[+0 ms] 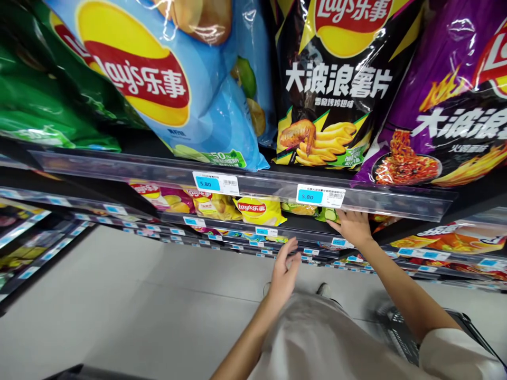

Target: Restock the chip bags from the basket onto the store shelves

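My right hand (354, 228) reaches into the second shelf, under the lip of the top one. Its thumb points left beside a green chip bag (328, 214) with cucumber slices pictured on it. The fingers look apart, their tips partly hidden behind the clear price strip, and I cannot tell whether they touch the bag. My left hand (285, 266) hangs in front of the lower shelves, fingers loosely spread, with nothing in it. Left of the green bag lies a yellow Lay's bag (259, 210).
Large blue (166, 79), black (336, 84) and purple (447, 105) chip bags stand on the top shelf, its clear price strip (269, 189) jutting out. A dark basket or cart (400, 332) is at the lower right. Grey floor (158, 306) spreads below; another shelf unit (35, 253) stands left.
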`<state>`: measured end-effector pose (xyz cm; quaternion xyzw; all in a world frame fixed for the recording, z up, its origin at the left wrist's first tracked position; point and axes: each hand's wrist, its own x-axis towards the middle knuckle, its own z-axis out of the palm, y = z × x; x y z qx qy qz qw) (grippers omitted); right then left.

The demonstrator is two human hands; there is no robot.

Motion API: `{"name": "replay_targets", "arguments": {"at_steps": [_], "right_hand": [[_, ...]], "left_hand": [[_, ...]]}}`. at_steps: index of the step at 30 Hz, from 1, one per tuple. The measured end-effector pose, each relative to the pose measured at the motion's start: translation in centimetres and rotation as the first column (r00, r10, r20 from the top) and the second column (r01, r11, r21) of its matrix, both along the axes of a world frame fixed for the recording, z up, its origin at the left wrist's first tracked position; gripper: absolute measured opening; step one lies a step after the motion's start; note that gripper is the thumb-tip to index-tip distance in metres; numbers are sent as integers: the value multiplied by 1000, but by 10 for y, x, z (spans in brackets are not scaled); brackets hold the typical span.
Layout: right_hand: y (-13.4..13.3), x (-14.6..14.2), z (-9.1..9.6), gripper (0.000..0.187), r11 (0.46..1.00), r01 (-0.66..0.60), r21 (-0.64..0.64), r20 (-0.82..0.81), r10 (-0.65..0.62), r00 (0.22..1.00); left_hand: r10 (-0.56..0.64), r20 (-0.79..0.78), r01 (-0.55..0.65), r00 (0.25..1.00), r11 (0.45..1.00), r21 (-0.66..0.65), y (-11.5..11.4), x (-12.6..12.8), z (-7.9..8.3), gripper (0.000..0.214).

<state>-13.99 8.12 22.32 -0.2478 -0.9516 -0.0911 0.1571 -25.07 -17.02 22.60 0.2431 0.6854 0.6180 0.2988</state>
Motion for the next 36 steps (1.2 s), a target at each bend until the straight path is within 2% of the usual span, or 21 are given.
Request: {"name": "replay_targets", "arguments": {"at_steps": [2,3,5,8,10,12,15,19,22,24,29,33,35,36], "right_hand": [[1,0,-3,45,999,-12,51,-68,15,998],[1,0,-4,45,996,-22,91,-114,32,993],[-1,2,-4,42,982,-54,184,-218,94,971],[-6,6,-1,33,950,-107,293,-339,208,917],[-9,7,0,28,942,-103,320,-391,230,891],[-9,7,-1,26,944,-57,325,-435,202,877],[-4,0,-6,30,956,44,289,-486,107,868],[0,-14,-12,35,983,158,97,-452,-98,887],[-3,-20,-12,33,976,192,-107,-328,-217,920],[-6,-22,-14,31,963,204,-179,-278,-248,928],[-8,-27,-24,29,954,209,-216,-263,-263,928],[-12,-33,-29,29,942,236,-239,-275,-299,914],[-15,-36,-30,32,934,260,-244,-283,-326,902],[-16,-37,-31,35,930,268,-251,-286,-336,898]], "left_hand": [[-42,-301,37,953,999,-22,19,-10,5,44],[-56,-456,44,888,998,-38,30,-15,8,44],[-60,-707,21,705,998,-64,53,-26,12,47],[-38,-891,-88,453,992,-87,87,-43,13,50],[-48,-928,-172,370,978,-120,108,-52,10,49],[-88,-930,-233,356,956,-180,126,-60,5,49],[-220,-894,-227,390,918,-325,150,-69,0,45],[-331,-862,-171,384,892,-419,169,-77,-9,38],[-345,-868,-173,357,888,-425,172,-79,-18,41],[-352,-872,-178,341,886,-427,170,-79,-24,40],[-351,-891,-195,289,889,-414,168,-81,-27,33],[-338,-911,-154,234,913,-378,165,-85,-24,32],[-260,-940,-147,222,944,-296,163,-90,-22,31],[-209,-954,-102,215,967,-235,163,-94,-20,32]]}}
